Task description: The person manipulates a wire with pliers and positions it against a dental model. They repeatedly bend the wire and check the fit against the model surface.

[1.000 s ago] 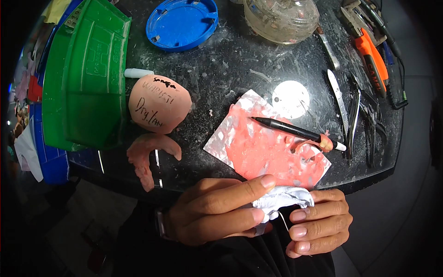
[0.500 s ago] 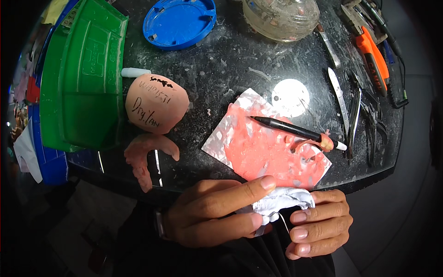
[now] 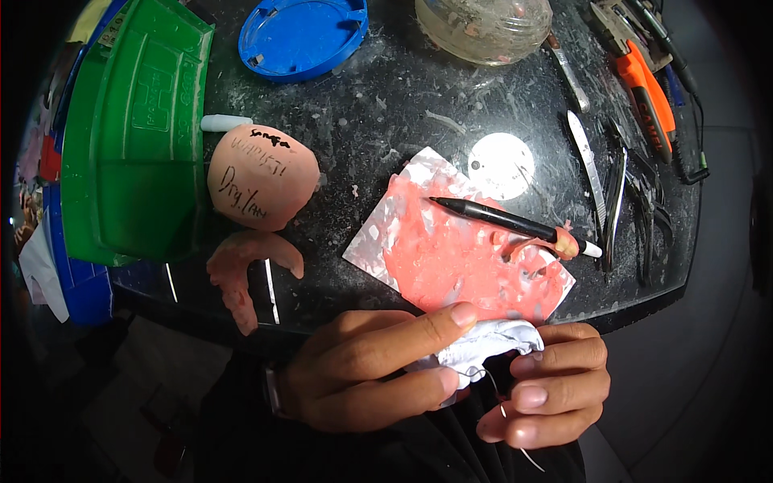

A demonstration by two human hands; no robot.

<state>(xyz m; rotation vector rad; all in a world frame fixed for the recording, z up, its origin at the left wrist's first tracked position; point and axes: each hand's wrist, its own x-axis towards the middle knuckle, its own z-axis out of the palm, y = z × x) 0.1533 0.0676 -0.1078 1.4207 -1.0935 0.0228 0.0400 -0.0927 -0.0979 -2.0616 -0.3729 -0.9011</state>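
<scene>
My left hand (image 3: 366, 362) is closed on a white plaster dental cast (image 3: 489, 341), pinching its left part between fingers and thumb. A thin metal wire (image 3: 529, 459) curves from the cast's lower edge down past my right fingertips, and its end hangs below them. My right hand (image 3: 561, 385) has curled fingers at the cast's right end and is closed about the wire; part of the wire is hidden there. Just beyond the hands lies a sheet smeared with pink wax (image 3: 451, 262), and a black pen-like tool (image 3: 499, 217) rests across it.
Left on the dark tabletop (image 3: 362, 153) are a pink block with handwriting (image 3: 262, 181), a curved pink piece (image 3: 233, 278), a white capped tube (image 3: 225, 123) and a green bin (image 3: 137, 153). A blue lid (image 3: 306, 36) and clear container (image 3: 483, 28) stand far; tweezers (image 3: 616, 217) and orange-handled pliers (image 3: 644, 97) lie right.
The wire has shifted: it now loops over the cast's lower edge, and a longer end sticks out below my right hand. My right fingers have moved slightly left and curled more.
</scene>
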